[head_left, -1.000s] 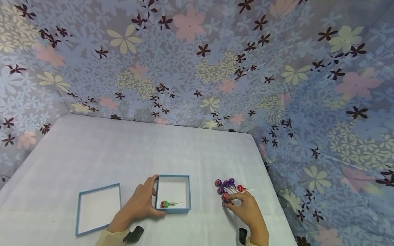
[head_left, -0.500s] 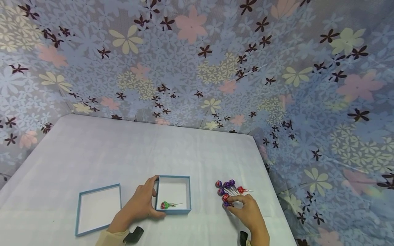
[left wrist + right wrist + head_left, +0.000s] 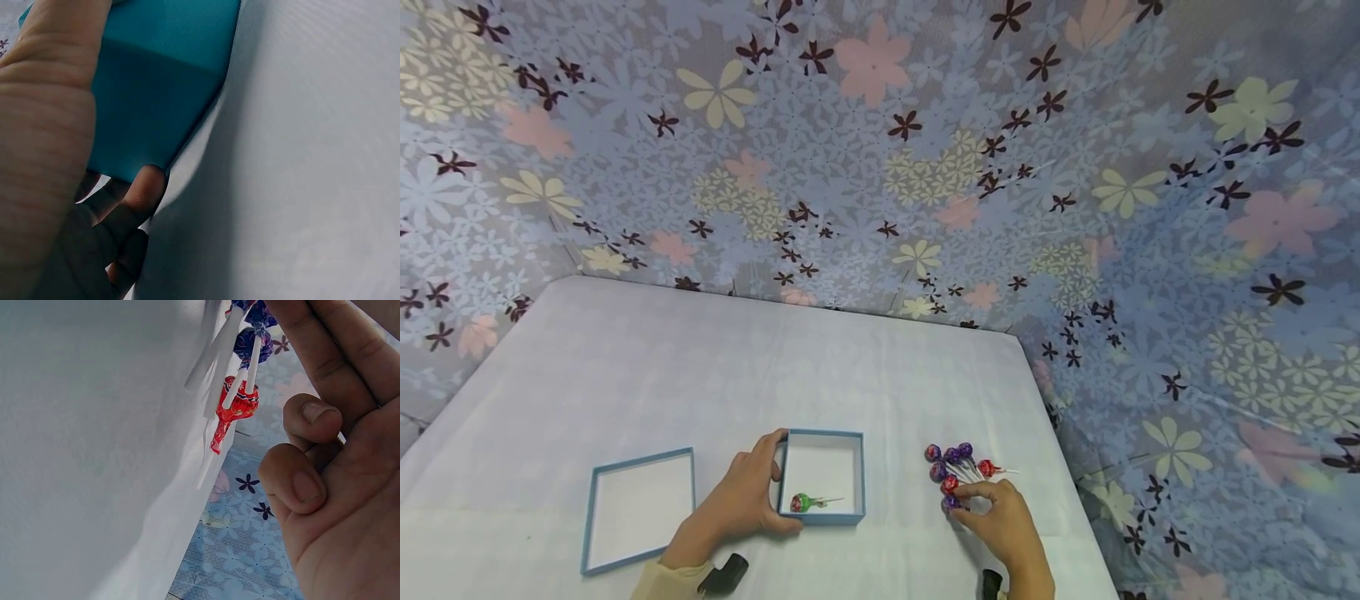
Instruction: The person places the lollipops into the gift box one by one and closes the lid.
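My left hand [image 3: 741, 496] spans the left side of a blue square box [image 3: 862, 475] with a white inside, thumb at the near corner and fingers at the far one. In the left wrist view the fingers bend round the end of the teal box wall [image 3: 162, 81]. One green lollipop [image 3: 803, 502] lies in the box along its near side. To the right, my right hand [image 3: 1003, 521] pinches the nearest purple lollipop [image 3: 950, 504] of a cluster, thumb and index finger at its head. A red lollipop [image 3: 950, 484] sits just beyond those fingertips, which the right wrist view cuts off.
Several purple lollipops [image 3: 937, 471] lie in a fan beyond the right hand, sticks pointing right. Another red lollipop [image 3: 987, 468] is at their right, near the table's right edge. A blue-rimmed lid [image 3: 588, 517] lies inside-up at the left. Flowered cloth [image 3: 820, 167] hangs behind the white table.
The right hand's fingertips have shifted slightly nearer, from beside the red lollipop onto the nearest purple one, so more of the red one shows. The left hand and box have stayed put.
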A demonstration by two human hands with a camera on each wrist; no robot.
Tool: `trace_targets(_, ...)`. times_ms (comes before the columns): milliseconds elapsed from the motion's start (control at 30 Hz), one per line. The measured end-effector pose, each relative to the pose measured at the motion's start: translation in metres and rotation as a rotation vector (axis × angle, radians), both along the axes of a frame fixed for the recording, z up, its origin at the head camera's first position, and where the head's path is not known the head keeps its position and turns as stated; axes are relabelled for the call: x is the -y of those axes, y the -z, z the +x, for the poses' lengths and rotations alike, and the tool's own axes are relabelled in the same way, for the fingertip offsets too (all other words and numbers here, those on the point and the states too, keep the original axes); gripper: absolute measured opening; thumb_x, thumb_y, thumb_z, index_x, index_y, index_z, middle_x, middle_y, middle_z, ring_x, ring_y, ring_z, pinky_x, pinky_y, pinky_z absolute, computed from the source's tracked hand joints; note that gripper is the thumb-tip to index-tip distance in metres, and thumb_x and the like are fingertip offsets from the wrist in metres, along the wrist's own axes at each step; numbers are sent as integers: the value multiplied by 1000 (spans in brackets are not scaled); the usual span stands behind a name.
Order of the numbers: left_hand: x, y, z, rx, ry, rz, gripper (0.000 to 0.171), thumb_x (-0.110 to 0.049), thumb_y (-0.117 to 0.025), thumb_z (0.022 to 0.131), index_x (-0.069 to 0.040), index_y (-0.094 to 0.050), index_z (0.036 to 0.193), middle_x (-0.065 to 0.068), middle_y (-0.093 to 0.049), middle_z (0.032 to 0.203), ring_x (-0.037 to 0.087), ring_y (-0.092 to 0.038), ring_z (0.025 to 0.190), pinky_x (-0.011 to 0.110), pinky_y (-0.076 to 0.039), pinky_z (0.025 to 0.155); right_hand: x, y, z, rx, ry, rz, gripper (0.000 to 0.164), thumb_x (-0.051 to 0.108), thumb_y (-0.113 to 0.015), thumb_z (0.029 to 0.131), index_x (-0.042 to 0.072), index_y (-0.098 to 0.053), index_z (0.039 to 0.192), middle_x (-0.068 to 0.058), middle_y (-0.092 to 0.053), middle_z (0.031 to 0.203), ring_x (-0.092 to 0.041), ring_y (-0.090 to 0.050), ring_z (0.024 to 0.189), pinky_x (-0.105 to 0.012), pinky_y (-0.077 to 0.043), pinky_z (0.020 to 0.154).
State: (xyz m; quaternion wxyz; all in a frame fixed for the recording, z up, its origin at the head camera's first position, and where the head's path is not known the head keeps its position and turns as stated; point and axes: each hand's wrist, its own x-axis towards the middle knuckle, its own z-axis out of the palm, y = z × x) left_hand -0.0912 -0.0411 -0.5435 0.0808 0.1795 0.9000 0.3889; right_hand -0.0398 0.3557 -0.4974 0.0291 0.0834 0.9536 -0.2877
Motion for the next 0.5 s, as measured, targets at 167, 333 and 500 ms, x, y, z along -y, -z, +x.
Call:
trace_targets(167,0,0,0,-4,3,2,140,-60,-95,48,-4,-23,155,-7,-52,97,15,-47,91,45,-38,95,0,2,0,8,-1,-8,25,25,-92,68,26,-81,91,3,-65,88,-16,-47,77,-34,-41,73)
trace_targets(333,0,1,0,0,3,-1,139,-61,-94,49,-4,-23,155,-7,-52,97,15,-47,91,45,-39,95,-1,4,-1,13,-2,-1,26,25,-93,67,27,-81,90,5,-67,88,-15,-48,78,-35,-42,74)
trace_targets(500,0,3,-1,-6,8,-4,140,-61,-94,49,-4,-23,155,-6,-52,98,14,-47,91,46,-37,97,-1,5,-1,0,-19,11,27,25,-93,67,27,-81,90,7,-69,89,-15,-49,79,-36,-43,75)
